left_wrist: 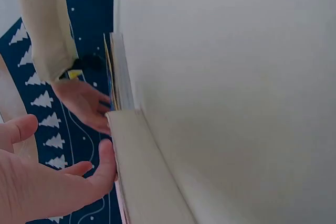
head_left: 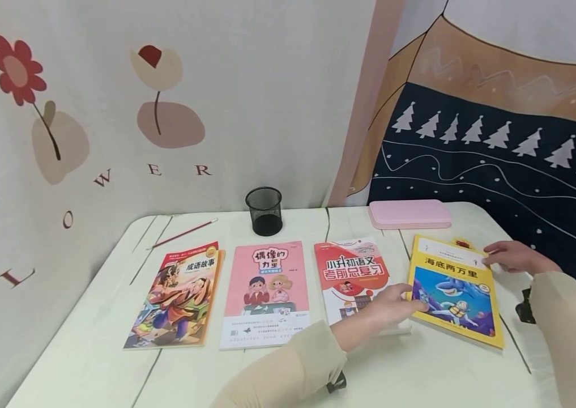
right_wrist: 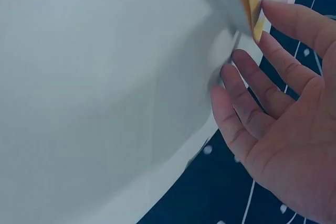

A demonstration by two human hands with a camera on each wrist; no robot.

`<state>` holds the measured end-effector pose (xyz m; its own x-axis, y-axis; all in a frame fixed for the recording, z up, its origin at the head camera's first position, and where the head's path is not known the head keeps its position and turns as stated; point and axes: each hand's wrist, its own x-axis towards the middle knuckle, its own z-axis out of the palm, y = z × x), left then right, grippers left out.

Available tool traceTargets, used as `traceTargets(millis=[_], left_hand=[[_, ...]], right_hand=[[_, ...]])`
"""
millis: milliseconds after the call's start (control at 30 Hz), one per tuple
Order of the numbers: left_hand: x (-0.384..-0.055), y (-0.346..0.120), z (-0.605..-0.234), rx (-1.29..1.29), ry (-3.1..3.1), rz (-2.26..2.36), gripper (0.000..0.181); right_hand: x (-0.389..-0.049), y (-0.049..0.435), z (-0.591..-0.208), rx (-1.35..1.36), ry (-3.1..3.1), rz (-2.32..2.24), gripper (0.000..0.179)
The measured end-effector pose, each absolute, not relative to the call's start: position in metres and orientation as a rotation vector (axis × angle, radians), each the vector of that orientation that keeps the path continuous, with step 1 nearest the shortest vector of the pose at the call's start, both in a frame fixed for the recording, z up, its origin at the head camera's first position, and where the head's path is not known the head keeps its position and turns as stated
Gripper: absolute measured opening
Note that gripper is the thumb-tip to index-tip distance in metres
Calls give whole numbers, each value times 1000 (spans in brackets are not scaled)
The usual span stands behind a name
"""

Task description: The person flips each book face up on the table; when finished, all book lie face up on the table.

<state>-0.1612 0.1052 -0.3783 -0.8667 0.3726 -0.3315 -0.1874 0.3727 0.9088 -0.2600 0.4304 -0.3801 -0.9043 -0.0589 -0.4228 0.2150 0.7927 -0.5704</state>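
A yellow book [head_left: 453, 289] with a blue undersea picture on its cover lies at the right of the table. My right hand [head_left: 514, 256] is at its far right corner; the right wrist view shows thumb and index finger pinching the book's corner [right_wrist: 254, 3], other fingers spread. My left hand [head_left: 376, 314] reaches across a red and white book [head_left: 351, 275], and its fingertips touch the yellow book's left edge. The left wrist view shows the left hand [left_wrist: 58, 182] with thumb and fingers apart.
Left of these lie a pink book [head_left: 267, 294] and a book with a colourful painted cover [head_left: 178, 294]. Behind them are a red pencil [head_left: 183, 233], a black mesh pen holder [head_left: 264, 212] and a pink pencil case [head_left: 410, 214]. Printed curtains [head_left: 267, 85] hang behind the table [head_left: 99, 317].
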Motion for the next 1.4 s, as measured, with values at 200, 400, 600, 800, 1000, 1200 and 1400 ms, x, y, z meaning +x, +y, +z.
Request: traceTargets(millis=[200, 400, 600, 800, 1000, 1200, 1400], left_hand=[[-165, 104, -379, 209, 2134, 1458, 45], [-167, 103, -382, 304, 2021, 1476, 27], [-168, 100, -386, 313, 1977, 1452, 33], [-163, 102, -389, 386, 1955, 1410, 34], [-156, 102, -388, 488, 1939, 1363, 31], [-151, 104, -387, 501, 1870, 1333, 28], [-150, 106, -389, 490, 1829, 1330, 31]], right_hand=[[-255, 438, -380, 149, 2479, -925, 70], [-259, 436, -386, 147, 2408, -1067, 67], [-261, 429, -391, 123, 2420, -1121, 70], [-270, 414, -393, 106, 2475, -1103, 69], [-279, 399, -394, 76, 2544, -1046, 62], [-284, 385, -392, 48, 2567, -1017, 62], [-287, 377, -392, -21, 2610, -1000, 57]])
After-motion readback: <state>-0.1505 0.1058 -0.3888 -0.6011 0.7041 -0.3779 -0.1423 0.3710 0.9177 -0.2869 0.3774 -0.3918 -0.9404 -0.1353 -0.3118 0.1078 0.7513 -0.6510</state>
